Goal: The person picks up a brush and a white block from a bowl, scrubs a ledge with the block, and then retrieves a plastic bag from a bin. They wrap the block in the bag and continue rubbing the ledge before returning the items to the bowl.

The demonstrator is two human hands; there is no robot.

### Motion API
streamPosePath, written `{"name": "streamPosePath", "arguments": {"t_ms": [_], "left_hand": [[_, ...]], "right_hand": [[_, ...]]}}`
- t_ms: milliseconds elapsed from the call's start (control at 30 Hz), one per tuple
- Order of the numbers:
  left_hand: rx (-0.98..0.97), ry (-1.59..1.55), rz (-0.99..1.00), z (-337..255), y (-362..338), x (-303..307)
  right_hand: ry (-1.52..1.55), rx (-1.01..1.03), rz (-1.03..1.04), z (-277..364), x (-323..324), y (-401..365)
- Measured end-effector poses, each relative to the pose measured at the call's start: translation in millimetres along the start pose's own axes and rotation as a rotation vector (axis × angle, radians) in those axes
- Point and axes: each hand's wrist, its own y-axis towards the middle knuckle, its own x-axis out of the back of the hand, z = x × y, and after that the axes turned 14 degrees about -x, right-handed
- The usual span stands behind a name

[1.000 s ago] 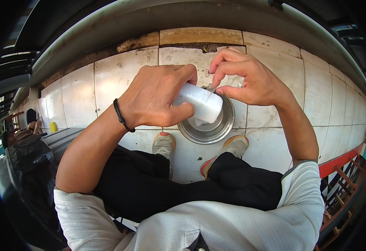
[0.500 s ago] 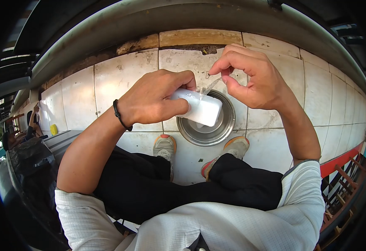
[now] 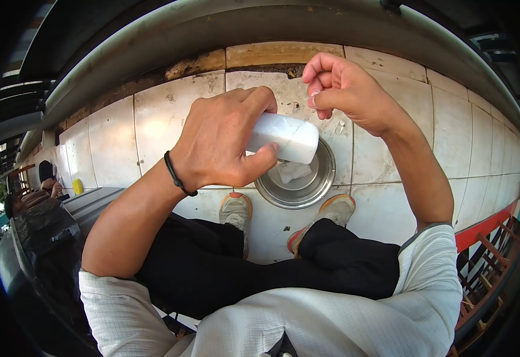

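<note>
My left hand [image 3: 221,140] grips a white rectangular block [image 3: 286,138] and holds it tilted over a round steel bowl [image 3: 326,176] that stands on the tiled floor. Something pale lies inside the bowl. My right hand [image 3: 346,89] is raised above and to the right of the block, fingers pinched on a small scrap of clear wrapping [image 3: 314,99]. A black band circles my left wrist. My two shoes [image 3: 234,208] rest on the tiles on either side of the bowl's near rim.
White floor tiles [image 3: 153,113] run to a concrete kerb at the top. A person sits at the far left beside a yellow object [image 3: 77,187]. Dark bags lie at lower left. A red railing [image 3: 486,244] stands at lower right.
My right hand has pulled up and away from the block with the clear scrap. My left hand has turned the block, which now points more level over the bowl.
</note>
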Motion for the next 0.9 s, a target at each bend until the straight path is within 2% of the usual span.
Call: {"name": "streamPosePath", "arguments": {"t_ms": [167, 267, 367, 467, 567, 667, 767, 900], "left_hand": [[-0.041, 0.031, -0.071, -5, 1, -1], [-0.145, 0.035, -0.142, -5, 2, -5], [-0.124, 0.099, 0.062, -11, 2, 8], [-0.16, 0.097, -0.014, -8, 2, 5], [-0.163, 0.12, -0.03, -9, 3, 7], [-0.148, 0.136, -0.039, -12, 3, 10], [-0.101, 0.148, -0.04, -12, 5, 7], [-0.059, 0.176, -0.05, -11, 6, 2]], "right_hand": [[0.08, -0.076, 0.155, -16, -10, 14], [0.13, -0.104, 0.208, -18, -12, 14], [0.178, -0.136, 0.281, -18, -5, 14], [0.161, -0.144, 0.312, -20, -2, 16], [0.055, -0.04, 0.04, -11, -8, 9], [-0.188, 0.272, -0.204, 7, -14, -20], [-0.834, 0.473, -0.435, 15, -36, -44], [-0.867, 0.356, -0.423, 5, -41, -33]]}}
